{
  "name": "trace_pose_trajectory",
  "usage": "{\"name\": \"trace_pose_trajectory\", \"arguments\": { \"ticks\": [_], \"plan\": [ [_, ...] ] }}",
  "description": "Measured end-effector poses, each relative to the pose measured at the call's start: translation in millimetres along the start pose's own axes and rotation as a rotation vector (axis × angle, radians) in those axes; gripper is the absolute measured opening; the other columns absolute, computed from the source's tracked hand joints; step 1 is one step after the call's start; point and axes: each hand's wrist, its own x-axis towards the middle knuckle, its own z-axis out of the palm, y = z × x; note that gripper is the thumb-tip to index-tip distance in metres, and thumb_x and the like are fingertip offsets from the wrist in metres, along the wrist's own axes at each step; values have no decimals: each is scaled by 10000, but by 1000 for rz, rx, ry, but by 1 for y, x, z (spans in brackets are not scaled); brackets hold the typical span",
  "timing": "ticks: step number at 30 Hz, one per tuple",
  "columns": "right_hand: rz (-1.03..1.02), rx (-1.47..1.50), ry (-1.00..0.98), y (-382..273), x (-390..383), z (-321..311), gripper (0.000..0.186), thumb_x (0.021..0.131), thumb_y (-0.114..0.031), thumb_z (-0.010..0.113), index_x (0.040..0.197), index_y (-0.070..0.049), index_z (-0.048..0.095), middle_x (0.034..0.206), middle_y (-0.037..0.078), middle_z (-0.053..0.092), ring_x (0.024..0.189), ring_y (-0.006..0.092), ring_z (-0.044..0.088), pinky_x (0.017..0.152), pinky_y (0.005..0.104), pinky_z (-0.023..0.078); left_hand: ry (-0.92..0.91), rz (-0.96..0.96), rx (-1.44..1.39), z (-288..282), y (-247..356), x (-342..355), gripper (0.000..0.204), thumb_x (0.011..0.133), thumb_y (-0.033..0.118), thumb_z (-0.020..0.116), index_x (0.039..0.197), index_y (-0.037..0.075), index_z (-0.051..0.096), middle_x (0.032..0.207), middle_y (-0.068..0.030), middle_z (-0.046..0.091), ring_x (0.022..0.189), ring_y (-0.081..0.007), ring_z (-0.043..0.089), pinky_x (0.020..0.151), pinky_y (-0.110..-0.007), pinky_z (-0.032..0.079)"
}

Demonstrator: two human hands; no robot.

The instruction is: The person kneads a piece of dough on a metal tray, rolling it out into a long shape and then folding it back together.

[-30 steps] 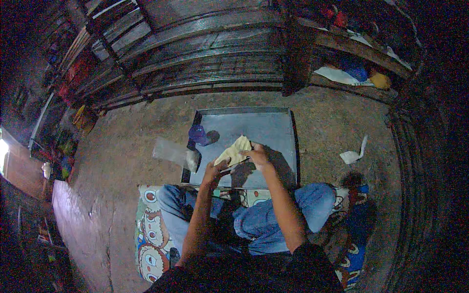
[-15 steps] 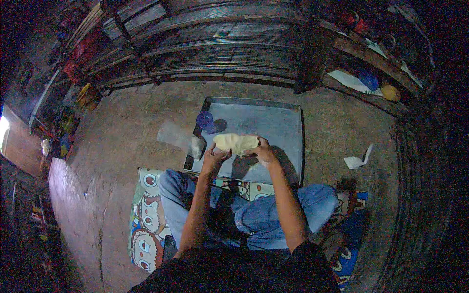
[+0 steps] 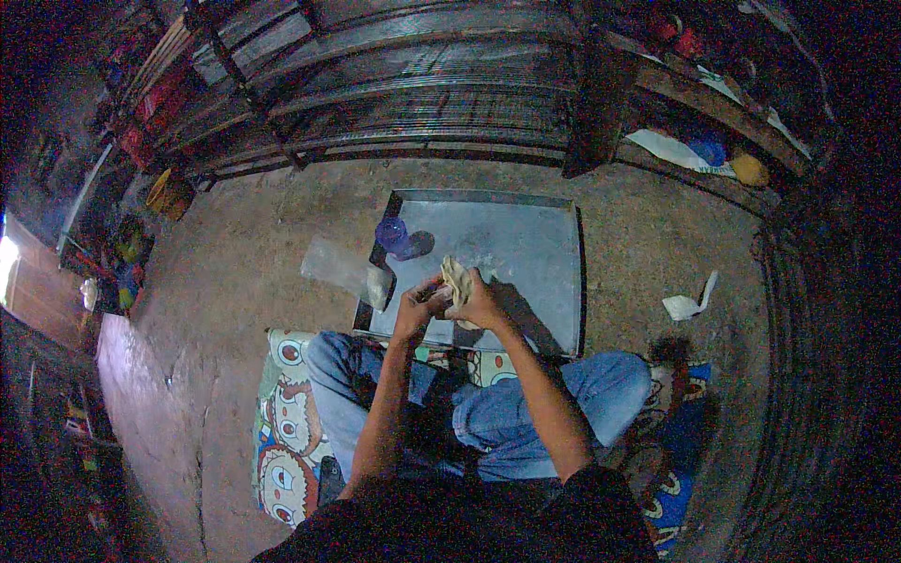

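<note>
Above the near part of a grey metal tray [image 3: 530, 235], both my hands hold a pale lump of dough [image 3: 456, 278]. The dough looks folded and bunched up, its top poking out between the hands. My left hand [image 3: 419, 308] is closed on its left side, fingers curled. From the right, my right hand [image 3: 481, 306] grips it, with some fingers hidden behind the dough. A purple cup [image 3: 391, 235] stands at the tray's left edge. Nearby, a clear plastic bag [image 3: 333, 266] with something white in it lies partly over the tray's rim.
A white scoop-like thing with a handle [image 3: 687, 302] lies on the concrete floor to the right. Under my crossed legs is a cartoon-print mat [image 3: 289, 418]. A slatted wooden structure [image 3: 422, 103] runs along the far side. A yellow bucket [image 3: 169, 192] is at far left.
The dough was stretched out sideways between my hands; now it is folded and bunched. My hands have come closer together and slightly nearer to me.
</note>
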Motion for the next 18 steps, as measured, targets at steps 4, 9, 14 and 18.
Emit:
{"name": "trace_pose_trajectory", "arguments": {
  "ticks": [4,9,14,18],
  "plan": [
    [104,-145,-206,-30,-3,-16,1117,496,-292,875,1359,-2,229,1210,281,490,1084,397,524,914,403,431,30,163,49,-13,-24,10,387,849,124,607,1194,-19,506,1073,-106,606,971,-181,587,851,-313,467],
    [-143,-8,-192,-18,-9,-7,1019,601,-202,833,1376,-69,185,1186,267,508,1053,393,540,880,427,438,10,84,-36,-10,-36,16,432,861,150,602,1234,-16,464,1106,-104,591,990,-192,582,872,-317,455],
    [-119,58,-153,-9,-1,-5,988,636,-122,814,1389,-160,175,1021,190,591,906,255,595,758,378,474,-110,-12,-330,-32,-53,9,520,840,94,601,1307,-12,400,1211,-105,526,1107,-186,511,948,-311,390],
    [-9,52,-245,-11,-2,-9,1047,642,-112,818,1415,-197,117,970,162,621,842,193,606,698,340,486,-47,12,-178,-34,-57,12,483,820,78,619,1263,0,442,1164,-81,547,1040,-165,535,896,-304,421]
  ]
}}
